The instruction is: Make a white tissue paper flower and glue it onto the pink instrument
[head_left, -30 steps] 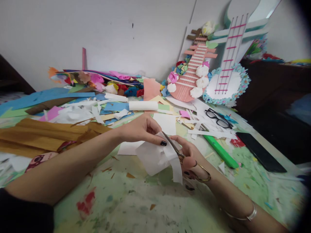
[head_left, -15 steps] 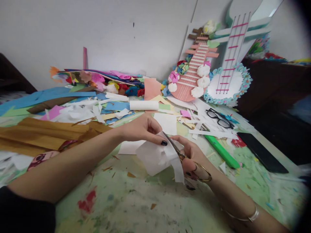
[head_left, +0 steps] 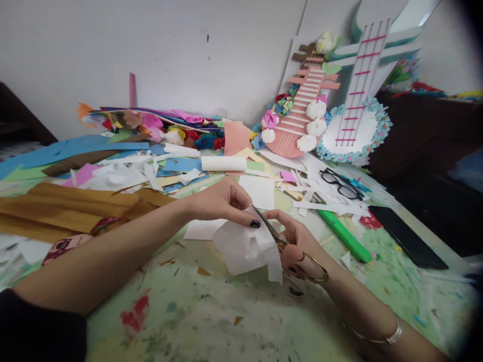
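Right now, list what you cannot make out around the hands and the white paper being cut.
- Head view: the blade tips of the gold-handled scissors are hidden by the thin white paper sheet.
- The right hand palm is turned away; paper covers its lower fingers.
- The left hand covers the paper's top edge.
- The black phone screen shows nothing readable.
- The picture's right edge is blurred and dark.
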`<state>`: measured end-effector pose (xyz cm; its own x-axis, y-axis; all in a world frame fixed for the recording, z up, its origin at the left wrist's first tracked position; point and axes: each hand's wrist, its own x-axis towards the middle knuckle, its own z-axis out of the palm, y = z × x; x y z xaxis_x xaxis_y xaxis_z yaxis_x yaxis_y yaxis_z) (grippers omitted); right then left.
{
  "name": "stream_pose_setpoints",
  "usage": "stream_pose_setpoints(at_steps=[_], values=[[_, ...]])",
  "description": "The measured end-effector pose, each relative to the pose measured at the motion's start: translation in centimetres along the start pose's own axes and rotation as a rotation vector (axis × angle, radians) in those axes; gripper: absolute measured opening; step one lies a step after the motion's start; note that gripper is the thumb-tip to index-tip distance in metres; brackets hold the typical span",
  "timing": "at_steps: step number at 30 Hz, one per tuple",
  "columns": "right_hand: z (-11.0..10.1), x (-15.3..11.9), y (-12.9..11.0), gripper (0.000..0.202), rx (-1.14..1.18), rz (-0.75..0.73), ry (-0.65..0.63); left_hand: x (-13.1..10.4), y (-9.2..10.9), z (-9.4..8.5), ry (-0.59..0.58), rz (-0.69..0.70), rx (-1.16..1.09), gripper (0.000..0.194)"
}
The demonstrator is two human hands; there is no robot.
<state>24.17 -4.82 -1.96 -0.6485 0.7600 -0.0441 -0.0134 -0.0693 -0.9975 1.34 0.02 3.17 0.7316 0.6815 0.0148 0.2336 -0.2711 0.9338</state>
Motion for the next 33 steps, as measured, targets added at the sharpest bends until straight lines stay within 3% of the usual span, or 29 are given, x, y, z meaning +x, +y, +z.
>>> stream_pose_setpoints(at_steps=[11, 14, 16, 19, 21, 23, 26, 29, 33], values=[[0.1, -0.1, -0.6, 0.093, 0.018, 0.097, 0.002, 0.1, 0.0, 0.1, -0.014, 0.016, 0.028, 0.026], [0.2, 0.0, -1.0, 0.089, -0.011, 0.015, 0.096, 0.0, -0.3, -0.2, 0.011, 0.002, -0.031, 0.023], [-0.2, 0.2, -1.3, 0.08, -0.049, -0.062, 0.256, 0.0, -0.7, -0.8, 0.07, -0.028, -0.105, 0.022], [-1.8, 0.5, -1.9, 0.064, -0.265, -0.03, 0.56, 0.2, -2.0, -2.4, 0.161, -0.117, -0.221, 0.023], [-3.4, 0.7, -2.1, 0.057, -0.522, 0.125, 0.667, 0.3, -3.2, -3.6, 0.189, -0.2, -0.22, 0.024], [-4.9, 0.9, -2.0, 0.046, -0.84, 0.29, 0.686, 0.4, -4.6, -4.7, 0.259, -0.288, -0.141, 0.025], [-6.5, 0.9, -1.4, 0.029, -1.298, 0.371, 0.724, 0.6, -6.4, -5.6, 0.338, -0.352, -0.05, 0.032], [-7.1, 0.9, -0.7, 0.028, -1.413, 0.403, 0.725, 0.8, -7.2, -5.7, 0.357, -0.326, -0.014, 0.034], [-7.1, 0.7, -0.7, 0.027, -1.438, 0.406, 0.767, 1.0, -7.2, -5.5, 0.303, -0.298, -0.011, 0.021]])
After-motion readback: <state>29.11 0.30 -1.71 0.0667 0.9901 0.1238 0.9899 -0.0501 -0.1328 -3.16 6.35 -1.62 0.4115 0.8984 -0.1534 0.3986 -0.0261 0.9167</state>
